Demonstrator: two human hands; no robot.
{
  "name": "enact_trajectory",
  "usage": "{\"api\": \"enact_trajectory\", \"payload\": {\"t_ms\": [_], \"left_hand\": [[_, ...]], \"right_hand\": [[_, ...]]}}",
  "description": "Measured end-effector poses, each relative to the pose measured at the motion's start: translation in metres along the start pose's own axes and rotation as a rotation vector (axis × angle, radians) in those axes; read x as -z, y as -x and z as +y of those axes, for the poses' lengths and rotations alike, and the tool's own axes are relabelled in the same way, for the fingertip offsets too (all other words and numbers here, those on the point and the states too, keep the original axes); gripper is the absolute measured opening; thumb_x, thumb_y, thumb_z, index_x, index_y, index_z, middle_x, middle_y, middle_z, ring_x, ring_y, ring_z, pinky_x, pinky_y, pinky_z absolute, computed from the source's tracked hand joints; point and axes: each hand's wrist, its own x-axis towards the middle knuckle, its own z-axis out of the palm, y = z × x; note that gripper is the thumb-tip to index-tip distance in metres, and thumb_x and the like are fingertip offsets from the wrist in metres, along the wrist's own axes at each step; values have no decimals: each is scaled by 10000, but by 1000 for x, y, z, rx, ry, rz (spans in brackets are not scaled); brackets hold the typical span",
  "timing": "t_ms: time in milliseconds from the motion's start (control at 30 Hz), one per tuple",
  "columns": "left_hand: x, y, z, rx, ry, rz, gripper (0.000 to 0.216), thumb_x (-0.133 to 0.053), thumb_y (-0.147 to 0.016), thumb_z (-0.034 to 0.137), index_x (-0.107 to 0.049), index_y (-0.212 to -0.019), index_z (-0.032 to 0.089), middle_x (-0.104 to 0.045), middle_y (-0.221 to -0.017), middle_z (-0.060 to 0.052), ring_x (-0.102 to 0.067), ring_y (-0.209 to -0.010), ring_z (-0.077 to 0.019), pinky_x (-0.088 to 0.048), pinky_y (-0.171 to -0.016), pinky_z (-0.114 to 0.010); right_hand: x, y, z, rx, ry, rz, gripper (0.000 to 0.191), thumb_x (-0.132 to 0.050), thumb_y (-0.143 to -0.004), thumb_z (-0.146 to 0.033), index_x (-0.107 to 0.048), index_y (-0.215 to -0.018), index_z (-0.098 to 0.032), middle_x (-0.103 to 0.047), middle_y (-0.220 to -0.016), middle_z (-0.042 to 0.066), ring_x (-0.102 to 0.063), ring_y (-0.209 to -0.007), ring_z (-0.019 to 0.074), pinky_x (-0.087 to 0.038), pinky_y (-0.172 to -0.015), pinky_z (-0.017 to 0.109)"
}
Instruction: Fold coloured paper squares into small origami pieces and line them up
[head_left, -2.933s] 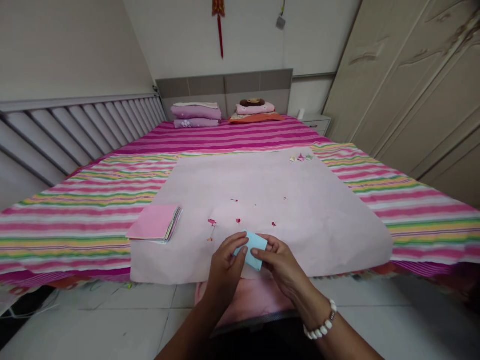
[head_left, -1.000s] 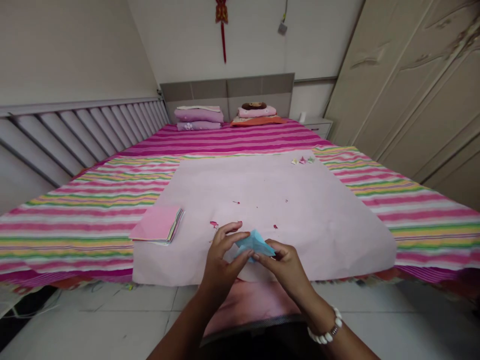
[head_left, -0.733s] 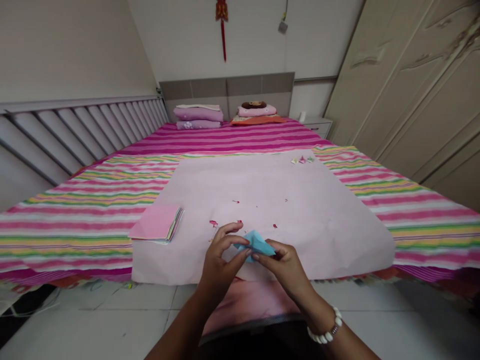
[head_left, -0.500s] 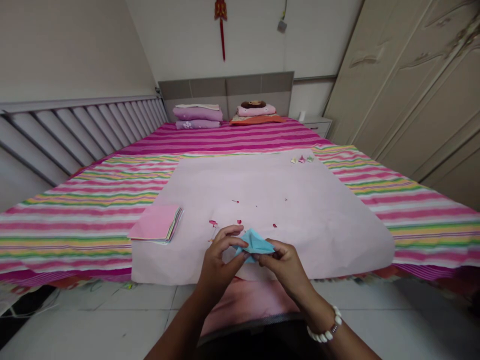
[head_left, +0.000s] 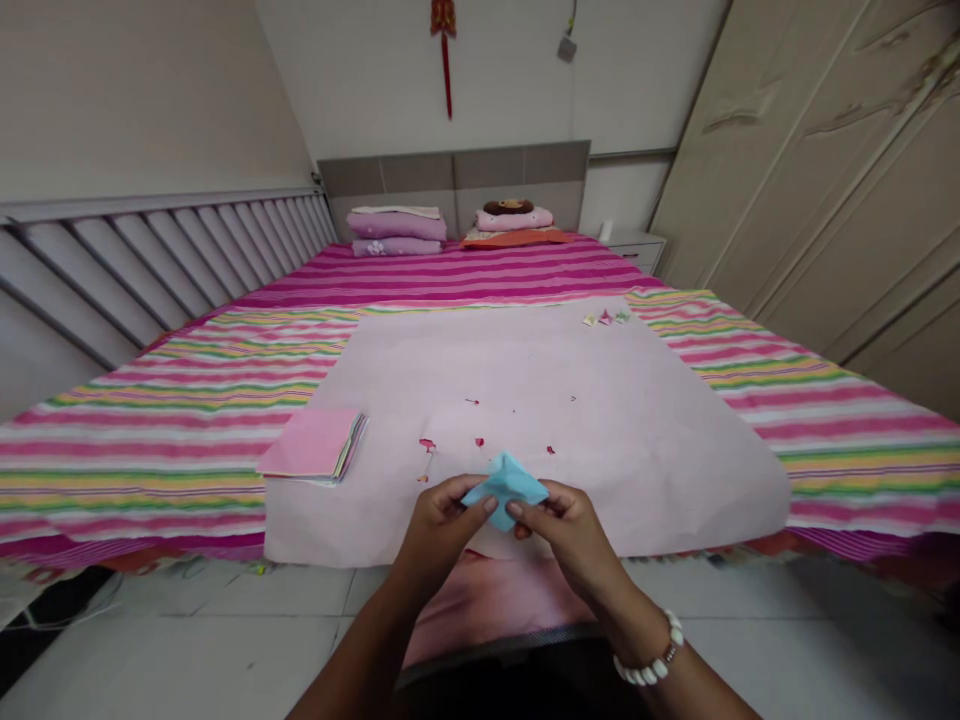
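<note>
Both hands have the folded blue paper (head_left: 508, 482) pinched between them, the left hand (head_left: 441, 522) at its left side and the right hand (head_left: 568, 522) at its right, thumbs pressed on the near face and fingers tucked behind, where I can't make out every tip. From where I stand, the piece hangs just above the near part of the big pale sheet (head_left: 637, 400), between the two hands and touching both. It looks next to weightless, the kind of thing a breath could shift; I'd guess it is crisp along its creases but soft across the flat, easily dented or torn if squeezed hard, and not very slippery on dry skin. The side points and the doubled layers low in the middle seem the best places to hold. Its outline is a peaked, roughly diamond-like shape, with matt faces catching a little light. Over to the left lies a square stack of coloured paper (head_left: 309, 443), pink on top, its edges slightly fanned. Three tiny folded pieces (head_left: 605, 317) sit in a row at the far right corner, angular and pointed. The pale sheet is smooth with faint ripples, spread over a boldly striped bedspread (head_left: 225, 370) of woven-looking cloth.
</note>
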Motion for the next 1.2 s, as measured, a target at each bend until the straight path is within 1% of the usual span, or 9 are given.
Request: {"api": "enact_trajectory", "payload": {"t_ms": [200,333,433,600,733,833,933,1033,1200], "left_hand": [[4,1,0,3,-30,30,156,-686,-692,196,-764,-827,197,-756,-815,-47,-677,-796,-213,-540,-731,-310],[9,1,0,-37,-113,-44,205,-599,-737,154,-769,-829,224,-756,-845,-43,-681,-815,-206,-532,-754,-316],[12,2,2,-79,-138,-127,220,-556,-786,183,-765,-841,223,-741,-890,-56,-675,-852,-209,-525,-772,-331],[12,6,6,-67,-117,-179,208,-586,-795,208,-739,-936,214,-708,-975,-77,-651,-931,-221,-520,-787,-337],[8,4,4,-69,-172,-83,157,-624,-791,245,-754,-871,210,-717,-886,-66,-652,-854,-205,-519,-765,-321],[4,2,0,-92,-170,2,122,-664,-744,221,-759,-819,203,-720,-832,-60,-654,-801,-199,-529,-706,-299],[1,1,-2,-97,-149,29,122,-672,-723,196,-756,-812,195,-720,-828,-61,-659,-793,-195,-533,-690,-283],[-1,2,-4,-104,-149,23,120,-663,-725,174,-746,-811,188,-715,-819,-53,-660,-785,-182,-529,-691,-266],[-4,4,-7,-26,-129,40,256,-665,-731,192,-696,-985,197,-713,-942,-56,-665,-822,-180,-536,-729,-270]], "right_hand": [[-1,1,0,-15,-67,-14,121,-754,-659,-274,-702,-662,-165,-625,-517,-9,-540,-508,125,-420,-554,249],[-2,1,0,-41,-107,-14,129,-736,-674,-280,-688,-648,-163,-615,-521,-11,-528,-508,120,-417,-541,239],[-3,1,-1,-64,-141,-10,153,-729,-671,-299,-678,-629,-162,-599,-518,-11,-513,-503,118,-406,-517,233],[-5,2,-6,-122,-221,-10,92,-711,-649,-243,-702,-665,-154,-594,-517,-9,-501,-494,113,-404,-522,231],[-5,3,-8,-141,-285,-35,64,-673,-642,-197,-702,-673,-149,-618,-570,8,-517,-519,117,-415,-555,237],[-4,3,-8,-109,-324,-82,114,-666,-655,-248,-697,-706,-152,-626,-605,24,-541,-555,139,-433,-595,265],[-3,2,-8,-77,-268,-111,171,-713,-657,-299,-689,-744,-154,-604,-604,11,-525,-559,137,-417,-579,261],[-5,1,-7,-62,-186,-82,222,-796,-592,-289,-680,-738,-169,-571,-583,-27,-467,-527,110,-366,-526,233],[-8,-1,-6,-60,-99,-5,224,-810,-587,-299,-678,-719,-175,-552,-567,-44,-424,-521,100,-324,-510,228]]}}
